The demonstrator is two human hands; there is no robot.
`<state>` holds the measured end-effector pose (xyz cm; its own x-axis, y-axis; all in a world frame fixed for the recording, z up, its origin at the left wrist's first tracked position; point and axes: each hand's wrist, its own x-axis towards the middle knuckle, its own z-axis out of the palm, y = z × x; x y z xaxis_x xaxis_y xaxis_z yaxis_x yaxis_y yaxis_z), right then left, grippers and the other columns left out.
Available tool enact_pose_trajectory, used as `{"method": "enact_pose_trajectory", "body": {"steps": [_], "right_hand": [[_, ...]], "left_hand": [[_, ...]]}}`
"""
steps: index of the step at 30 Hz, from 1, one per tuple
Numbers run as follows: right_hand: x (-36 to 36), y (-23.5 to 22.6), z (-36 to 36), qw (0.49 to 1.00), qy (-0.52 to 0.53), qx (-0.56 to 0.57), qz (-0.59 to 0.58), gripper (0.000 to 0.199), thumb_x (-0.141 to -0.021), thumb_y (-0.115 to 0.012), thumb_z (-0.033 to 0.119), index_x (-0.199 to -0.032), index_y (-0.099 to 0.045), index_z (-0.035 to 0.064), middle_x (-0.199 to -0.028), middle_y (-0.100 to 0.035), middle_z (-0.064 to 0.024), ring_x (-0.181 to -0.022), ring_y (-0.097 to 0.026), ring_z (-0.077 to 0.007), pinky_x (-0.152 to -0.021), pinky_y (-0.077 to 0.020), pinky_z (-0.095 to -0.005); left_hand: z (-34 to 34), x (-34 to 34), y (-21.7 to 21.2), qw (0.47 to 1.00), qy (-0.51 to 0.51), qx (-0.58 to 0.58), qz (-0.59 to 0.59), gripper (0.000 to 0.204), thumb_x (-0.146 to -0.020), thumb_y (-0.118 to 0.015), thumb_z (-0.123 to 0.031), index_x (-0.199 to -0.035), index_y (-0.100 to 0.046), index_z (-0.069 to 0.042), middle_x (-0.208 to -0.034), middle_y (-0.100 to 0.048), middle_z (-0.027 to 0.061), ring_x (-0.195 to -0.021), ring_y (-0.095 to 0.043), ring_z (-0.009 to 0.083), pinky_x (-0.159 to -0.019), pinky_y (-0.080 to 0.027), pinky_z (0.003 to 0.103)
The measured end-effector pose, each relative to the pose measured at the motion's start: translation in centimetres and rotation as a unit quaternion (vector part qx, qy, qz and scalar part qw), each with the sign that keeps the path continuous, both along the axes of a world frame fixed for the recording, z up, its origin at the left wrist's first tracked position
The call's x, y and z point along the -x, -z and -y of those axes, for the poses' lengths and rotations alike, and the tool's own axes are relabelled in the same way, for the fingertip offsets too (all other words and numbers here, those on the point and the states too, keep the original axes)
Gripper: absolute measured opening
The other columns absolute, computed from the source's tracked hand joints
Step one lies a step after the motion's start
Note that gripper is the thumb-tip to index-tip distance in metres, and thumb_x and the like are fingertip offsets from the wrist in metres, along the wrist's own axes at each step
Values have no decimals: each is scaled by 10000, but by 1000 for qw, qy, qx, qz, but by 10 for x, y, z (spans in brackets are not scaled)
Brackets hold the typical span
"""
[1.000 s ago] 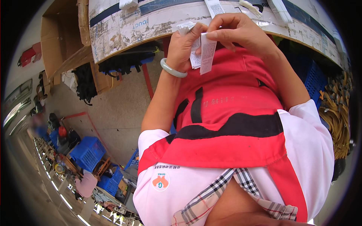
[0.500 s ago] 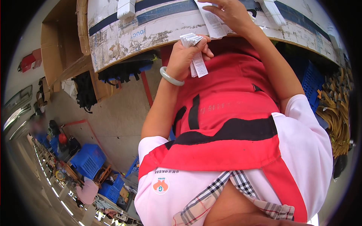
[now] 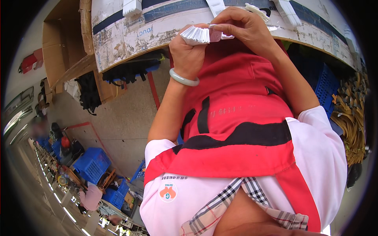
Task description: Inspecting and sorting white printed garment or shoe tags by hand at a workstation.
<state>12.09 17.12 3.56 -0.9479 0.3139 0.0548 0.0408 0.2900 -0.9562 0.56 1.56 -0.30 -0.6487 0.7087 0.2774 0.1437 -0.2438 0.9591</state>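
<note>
My left hand (image 3: pixel 187 55) is closed around a fanned bundle of white labels (image 3: pixel 195 36), their edges spread upward over the table's front edge. Close on its right, my right hand (image 3: pixel 248 31) pinches thumb and forefinger together on the thin end of a white label (image 3: pixel 212 26) beside the bundle. The lower part of that label is hard to make out between the hands. Just beyond them, a white label strip (image 3: pixel 215 5) lies on the worn table (image 3: pixel 165 36).
White strip stacks stand on the table at left (image 3: pixel 132 8) and right (image 3: pixel 286 12), with a crumpled white item (image 3: pixel 258 12) between. A cardboard box (image 3: pixel 65 47) is at far left. Blue crates (image 3: pixel 92 165) and a person in pink (image 3: pixel 91 198) are lower left. Yellowish strips (image 3: pixel 350 118) hang at right.
My left hand has moved up and turned, so the label bundle now fans edge-up. My right hand has come down from the strip on the table, its fingers closing beside the bundle.
</note>
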Motion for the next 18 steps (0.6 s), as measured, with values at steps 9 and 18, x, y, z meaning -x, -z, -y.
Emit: {"method": "enact_pose_trajectory", "body": {"steps": [9,18], "right_hand": [[-5,3,6,994,6,97,44,165,-925,-633,137,-1033,-636,12,-806,-632,-10,-708,-597,-58,-686,-515,-197],[-4,-2,11,997,2,67,33,157,-917,-644,130,-1026,-645,17,-857,-631,-7,-753,-572,-47,-700,-502,-182]], "left_hand": [[10,-4,-12,984,36,56,166,137,-848,-666,-15,-983,-685,-1,-728,-646,37,-586,-561,63,-509,-437,197],[12,-7,-7,987,41,34,152,120,-842,-661,8,-961,-670,-7,-733,-626,20,-611,-560,61,-515,-432,201]]}}
